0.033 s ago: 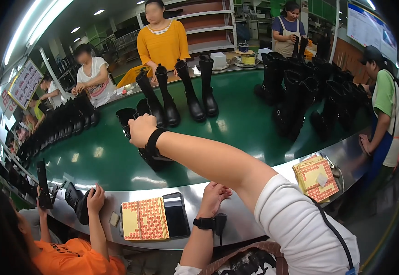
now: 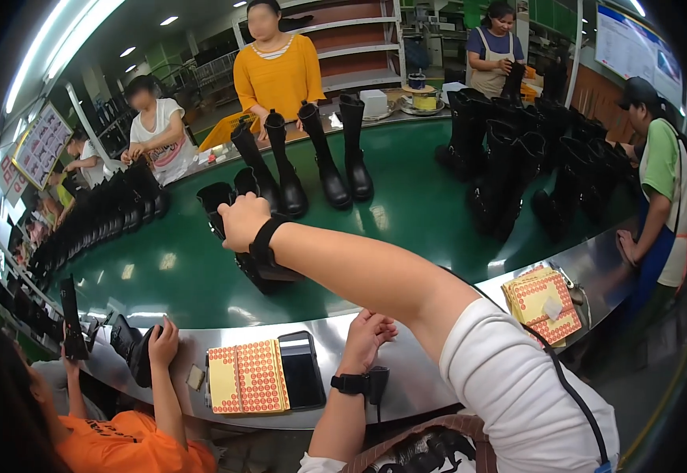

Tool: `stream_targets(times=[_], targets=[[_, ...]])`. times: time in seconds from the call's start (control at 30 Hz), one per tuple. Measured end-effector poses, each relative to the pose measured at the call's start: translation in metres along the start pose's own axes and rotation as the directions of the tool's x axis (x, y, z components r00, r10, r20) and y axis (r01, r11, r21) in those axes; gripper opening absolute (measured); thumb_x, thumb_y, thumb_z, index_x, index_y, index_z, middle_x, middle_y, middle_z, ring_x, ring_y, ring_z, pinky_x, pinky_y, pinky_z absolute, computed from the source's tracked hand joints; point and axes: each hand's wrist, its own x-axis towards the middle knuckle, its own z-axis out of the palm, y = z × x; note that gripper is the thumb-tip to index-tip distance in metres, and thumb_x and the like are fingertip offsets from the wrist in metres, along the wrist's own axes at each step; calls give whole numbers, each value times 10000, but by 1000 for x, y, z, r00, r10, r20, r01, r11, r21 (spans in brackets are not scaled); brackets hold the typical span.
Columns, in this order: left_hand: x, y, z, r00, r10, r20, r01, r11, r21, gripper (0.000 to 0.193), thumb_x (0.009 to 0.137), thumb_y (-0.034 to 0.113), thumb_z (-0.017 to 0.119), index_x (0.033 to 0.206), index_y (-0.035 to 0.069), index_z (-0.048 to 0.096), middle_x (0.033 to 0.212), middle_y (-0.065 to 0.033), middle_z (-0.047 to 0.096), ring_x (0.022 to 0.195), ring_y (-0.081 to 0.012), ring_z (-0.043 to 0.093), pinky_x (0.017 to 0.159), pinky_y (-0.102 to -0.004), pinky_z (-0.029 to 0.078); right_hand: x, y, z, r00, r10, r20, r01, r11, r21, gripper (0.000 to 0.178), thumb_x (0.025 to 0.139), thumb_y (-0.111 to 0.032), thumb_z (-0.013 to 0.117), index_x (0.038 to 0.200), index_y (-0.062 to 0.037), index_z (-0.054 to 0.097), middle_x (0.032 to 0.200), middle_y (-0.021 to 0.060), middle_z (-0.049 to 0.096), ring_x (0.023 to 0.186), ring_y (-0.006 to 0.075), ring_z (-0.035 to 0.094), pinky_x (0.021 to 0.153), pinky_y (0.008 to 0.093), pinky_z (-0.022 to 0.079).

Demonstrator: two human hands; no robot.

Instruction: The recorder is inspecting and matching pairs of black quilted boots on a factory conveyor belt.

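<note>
My right arm stretches forward and across to the left over the green table top. At its end my right hand (image 2: pixel 246 224) is closed round the upper shaft of a black boot (image 2: pixel 216 203). A second black boot shaft stands right behind my fingers; the feet below are partly hidden by my wrist. Close to my body, my left hand (image 2: pixel 368 340) hovers by the metal table edge with its fingers curled in. Whatever it holds, if anything, is hidden. Beyond my right hand, several tall black boots (image 2: pixel 329 162) stand upright in a row.
A phone (image 2: pixel 302 369) lies beside a banded stack of sticker sheets (image 2: pixel 245 377); another sticker stack (image 2: pixel 545 307) lies to the right. Boots crowd the right (image 2: pixel 509 169) and line the far left (image 2: pixel 115 209). A co-worker's hands (image 2: pixel 164 343) handle a boot at near left.
The whole view has shifted very slightly. My right hand stays on the boot, and my left hand keeps nearly the same curled pose.
</note>
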Motion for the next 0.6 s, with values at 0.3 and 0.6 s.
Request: stream_targets(times=[0.3, 0.6], targets=[[0, -3, -1, 1000, 4, -6, -4, 1000, -8, 183, 965, 137, 618, 1080, 9, 553, 852, -89, 631, 732, -191, 652, 692, -334, 591, -76, 205, -103, 990, 126, -65, -128, 992, -22, 296, 831, -406, 663, 981, -168, 754, 941, 75, 740, 928, 292, 700, 785, 417, 552], [-4, 3, 4, 999, -28, -22, 28, 1000, 4, 140, 983, 126, 586, 1053, 8, 559, 851, -85, 633, 734, -173, 652, 710, -319, 584, -87, 344, 14, 971, 189, 143, -215, 958, 191, 488, 827, -344, 728, 1233, -88, 640, 983, 147, 730, 938, 313, 696, 854, 400, 543]])
